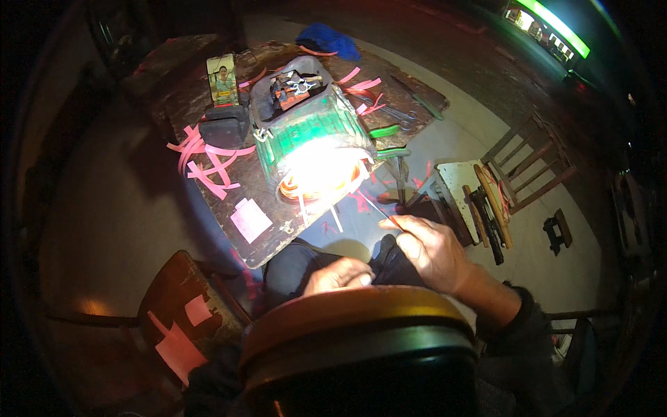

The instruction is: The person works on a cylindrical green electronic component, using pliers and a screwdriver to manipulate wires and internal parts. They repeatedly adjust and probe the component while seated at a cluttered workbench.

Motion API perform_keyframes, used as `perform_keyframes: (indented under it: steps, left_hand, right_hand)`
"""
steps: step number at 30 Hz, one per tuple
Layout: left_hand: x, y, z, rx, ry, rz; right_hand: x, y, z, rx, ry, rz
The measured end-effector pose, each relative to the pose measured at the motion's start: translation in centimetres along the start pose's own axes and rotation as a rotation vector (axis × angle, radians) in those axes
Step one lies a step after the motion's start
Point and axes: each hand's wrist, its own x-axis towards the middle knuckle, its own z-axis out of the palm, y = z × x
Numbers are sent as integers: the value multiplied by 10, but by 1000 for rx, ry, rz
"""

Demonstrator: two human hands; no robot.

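Observation:
A green finned electric motor point(299, 142) lies on the worn table, its open end facing me under glaring light. Orange windings point(299, 189) line the opening. My right hand point(434, 251) is closed round a thin red-handled tool point(393, 222); its narrow shaft points toward the motor's open end. Whether its tip touches anything is lost in the glare. Low over my lap, my left hand point(339, 274) has its fingers curled in; what they hold, if anything, is hidden. A large rounded brown-rimmed object point(358, 306) covers part of the view below the hands.
Pink strips point(212, 167) and a pink sheet point(251, 220) lie on the table point(278, 244). A phone point(222, 80) stands beyond them, near green-handled pliers point(392, 153). Right, a chair point(458, 182) bears hammers point(490, 215). Left, a wooden chair point(163, 285) holds pink pieces.

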Motion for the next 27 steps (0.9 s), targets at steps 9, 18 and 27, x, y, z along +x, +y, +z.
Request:
perform_keyframes:
  steps: [9, 18, 27]
  left_hand:
    - [57, 23, -41, -304, 268, -86]
    - [83, 27, -41, -326, 341, -47]
    - [86, 23, -44, -374, 303, -18]
  right_hand:
    - [50, 4, -27, -312, -316, 84]
    - [95, 3, 3, -741, -307, -158]
    - [132, -12, 29, -848, -541, -161]
